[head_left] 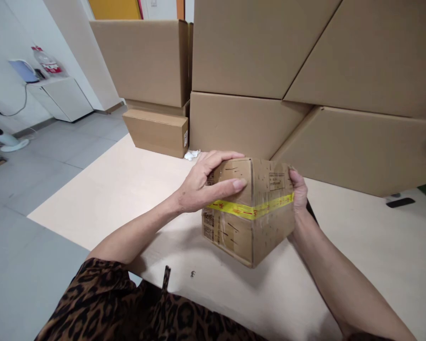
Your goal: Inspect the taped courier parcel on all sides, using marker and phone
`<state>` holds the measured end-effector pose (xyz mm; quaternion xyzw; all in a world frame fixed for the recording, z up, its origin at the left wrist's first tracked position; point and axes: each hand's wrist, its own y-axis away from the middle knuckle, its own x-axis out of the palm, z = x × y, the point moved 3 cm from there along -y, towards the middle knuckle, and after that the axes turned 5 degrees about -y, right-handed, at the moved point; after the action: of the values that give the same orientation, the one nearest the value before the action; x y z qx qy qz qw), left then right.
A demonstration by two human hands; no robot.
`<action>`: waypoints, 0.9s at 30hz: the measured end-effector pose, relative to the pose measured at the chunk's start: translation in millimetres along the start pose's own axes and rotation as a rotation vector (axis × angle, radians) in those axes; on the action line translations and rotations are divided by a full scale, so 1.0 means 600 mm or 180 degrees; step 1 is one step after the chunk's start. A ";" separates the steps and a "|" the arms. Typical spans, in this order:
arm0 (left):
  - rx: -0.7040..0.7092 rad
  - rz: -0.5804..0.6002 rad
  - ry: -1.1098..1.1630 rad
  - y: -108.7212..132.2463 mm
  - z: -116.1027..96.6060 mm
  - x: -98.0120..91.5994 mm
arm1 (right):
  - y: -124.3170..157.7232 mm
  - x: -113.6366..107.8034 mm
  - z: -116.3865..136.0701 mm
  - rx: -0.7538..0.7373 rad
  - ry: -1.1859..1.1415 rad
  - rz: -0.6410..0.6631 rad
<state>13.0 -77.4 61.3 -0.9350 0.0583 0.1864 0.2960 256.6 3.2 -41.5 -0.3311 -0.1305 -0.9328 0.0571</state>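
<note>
Between my two hands is a small cardboard box (270, 237), tilted with one edge toward me and held above the pale table (156, 189). A yellow tape strip (255, 210) with red marks runs around its middle, and clear tape and dark print show on its sides. My left hand (213, 182) grips the upper left of the box, thumb on the near side and fingers over the top. My right hand (298, 189) holds its far right side; most of those fingers are hidden behind the box.
Large cardboard boxes (244, 52) are stacked along the table's back. A smaller long box (156, 130) lies at back left beside a crumpled white scrap (192, 155). A black object (400, 202) sits at right. Beyond the table, a white cabinet (67, 99) carries a plastic bottle (48, 61).
</note>
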 end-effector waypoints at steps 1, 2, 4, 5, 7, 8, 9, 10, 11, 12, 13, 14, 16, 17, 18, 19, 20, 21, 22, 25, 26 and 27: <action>0.0006 0.0067 -0.0011 0.000 -0.002 0.000 | -0.001 -0.001 -0.001 0.0061 0.0028 -0.0011; -0.0011 0.0101 0.0006 0.001 -0.003 0.000 | -0.001 -0.001 -0.002 0.0116 0.0043 -0.0041; -0.0112 0.0099 0.0121 0.002 -0.005 0.001 | 0.000 -0.001 -0.002 0.0182 0.0031 -0.0126; -0.0194 0.0089 0.0206 0.003 -0.006 0.002 | 0.001 0.000 -0.002 0.0203 0.0017 -0.0154; -0.0391 0.0037 0.0397 0.005 -0.007 0.003 | 0.003 0.005 -0.001 0.0216 0.0026 -0.0124; -0.0485 0.0014 0.0482 0.005 -0.009 0.003 | 0.004 0.008 0.000 0.0212 0.0044 -0.0080; -0.0565 -0.0003 0.0546 0.005 -0.010 0.004 | 0.006 0.010 0.000 0.0199 0.0066 -0.0026; -0.0625 -0.0016 0.0591 0.006 -0.013 0.004 | 0.007 0.012 0.001 0.0184 0.0082 0.0015; -0.0666 -0.0031 0.0621 0.006 -0.015 0.004 | 0.007 0.014 0.001 0.0165 0.0088 0.0035; -0.0683 -0.0057 0.0641 0.005 -0.016 0.004 | 0.008 0.014 0.001 0.0155 0.0086 0.0042; -0.0682 -0.0096 0.0646 0.005 -0.017 0.005 | 0.008 0.014 0.000 0.0144 0.0081 0.0031; -0.0670 -0.0164 0.0637 0.005 -0.017 0.005 | 0.008 0.014 0.000 0.0134 0.0077 0.0014; -0.0648 -0.0307 0.0586 0.004 -0.011 0.007 | 0.007 0.012 0.000 0.0092 0.0079 -0.0026; -0.0640 -0.0377 0.0547 0.003 -0.005 0.007 | 0.006 0.012 0.001 0.0050 0.0082 -0.0039; -0.0616 -0.0446 0.0491 0.003 0.001 0.006 | 0.005 0.012 0.002 -0.0002 0.0082 -0.0051; -0.0563 -0.0501 0.0407 0.002 0.009 0.005 | 0.004 0.012 0.002 -0.0047 0.0083 -0.0057; -0.0483 -0.0525 0.0298 0.001 0.017 0.003 | 0.004 0.013 0.004 -0.0088 0.0091 -0.0053; -0.0383 -0.0501 0.0164 0.000 0.024 0.001 | 0.002 0.015 0.005 -0.0129 0.0110 -0.0034; -0.0270 -0.0426 0.0020 -0.001 0.031 0.000 | 0.001 0.017 0.007 -0.0166 0.0141 0.0002; 0.0057 0.0092 -0.0290 -0.002 0.050 -0.001 | -0.006 0.021 0.013 -0.0295 0.0289 0.0189; 0.0139 0.0260 -0.0320 -0.002 0.054 -0.001 | -0.009 0.021 0.014 -0.0313 0.0341 0.0258; 0.0189 0.0374 -0.0322 -0.002 0.059 -0.001 | -0.013 0.019 0.015 -0.0303 0.0378 0.0315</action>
<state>1.6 -56.1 35.5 -0.9102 0.1036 0.2486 0.3147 251.4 12.7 -29.2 -0.2835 -0.0659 -0.9520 0.0950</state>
